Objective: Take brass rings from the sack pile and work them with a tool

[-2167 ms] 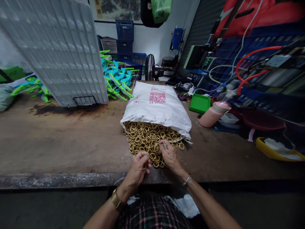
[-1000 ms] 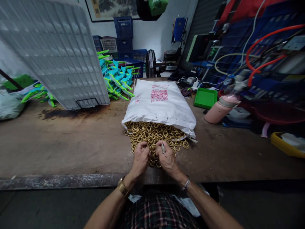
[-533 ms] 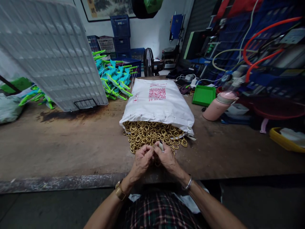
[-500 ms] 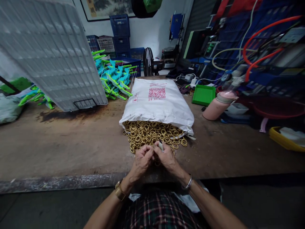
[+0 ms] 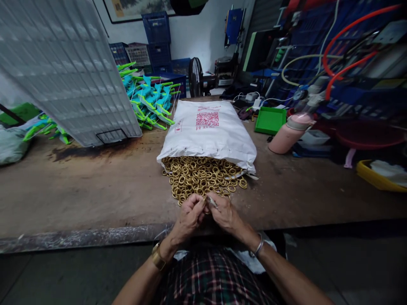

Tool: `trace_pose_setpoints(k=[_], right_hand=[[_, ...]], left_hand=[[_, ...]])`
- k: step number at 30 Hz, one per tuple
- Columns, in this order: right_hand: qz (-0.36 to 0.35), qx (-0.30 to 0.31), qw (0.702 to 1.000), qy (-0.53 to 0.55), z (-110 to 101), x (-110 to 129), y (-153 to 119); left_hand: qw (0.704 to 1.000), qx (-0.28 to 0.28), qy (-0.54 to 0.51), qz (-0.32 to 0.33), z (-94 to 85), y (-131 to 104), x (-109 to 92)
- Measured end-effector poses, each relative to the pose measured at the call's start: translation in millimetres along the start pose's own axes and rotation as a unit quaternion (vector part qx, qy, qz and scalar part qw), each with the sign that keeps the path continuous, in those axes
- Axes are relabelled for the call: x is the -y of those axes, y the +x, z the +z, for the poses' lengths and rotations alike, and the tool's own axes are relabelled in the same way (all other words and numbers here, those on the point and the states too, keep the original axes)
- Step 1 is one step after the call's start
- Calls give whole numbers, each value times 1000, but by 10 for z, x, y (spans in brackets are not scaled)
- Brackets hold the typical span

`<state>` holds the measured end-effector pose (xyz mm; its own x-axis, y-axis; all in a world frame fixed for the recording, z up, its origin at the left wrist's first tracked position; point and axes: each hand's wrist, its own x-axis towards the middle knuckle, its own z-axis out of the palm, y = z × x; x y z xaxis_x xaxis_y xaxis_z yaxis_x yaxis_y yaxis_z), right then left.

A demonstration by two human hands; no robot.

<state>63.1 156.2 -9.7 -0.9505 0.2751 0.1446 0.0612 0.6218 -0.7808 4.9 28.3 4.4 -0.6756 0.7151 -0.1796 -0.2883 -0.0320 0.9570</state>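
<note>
A white sack (image 5: 206, 140) with red print lies on the workbench, its mouth facing me. Gold-coloured metal rings (image 5: 197, 178) spill out of it in a heap. At the near edge of the heap, my left hand (image 5: 190, 215) is closed, thumb and forefinger pinching a gold-coloured ring that the fingers mostly hide. My right hand (image 5: 226, 216) touches or nearly touches it, closed around a small flat grey blade-like tool (image 5: 212, 202). Most of that tool is hidden in the fingers.
The wooden workbench (image 5: 95, 190) ends just in front of me. A tall pale ribbed panel (image 5: 76, 76) stands left, beside green and blue plastic parts (image 5: 152, 99). On the right are a green tray (image 5: 270, 120), a pink bottle (image 5: 289, 134) and a yellow tray (image 5: 375, 176).
The view has shifted slightly. My right hand has turned, so the grey tool now lies flatter and its dark end no longer shows. My left hand keeps its pinch.
</note>
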Motion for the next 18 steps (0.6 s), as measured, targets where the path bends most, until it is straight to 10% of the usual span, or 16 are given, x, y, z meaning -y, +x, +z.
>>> trace_pose_setpoints(k=[12, 18], right_hand=[[-29, 91, 983, -160, -52, 69, -86], [51, 53, 971, -226, -126, -39, -59]], left_hand=[[984, -41, 138, 107, -39, -65, 93], [999, -5, 47, 22, 54, -206, 17]])
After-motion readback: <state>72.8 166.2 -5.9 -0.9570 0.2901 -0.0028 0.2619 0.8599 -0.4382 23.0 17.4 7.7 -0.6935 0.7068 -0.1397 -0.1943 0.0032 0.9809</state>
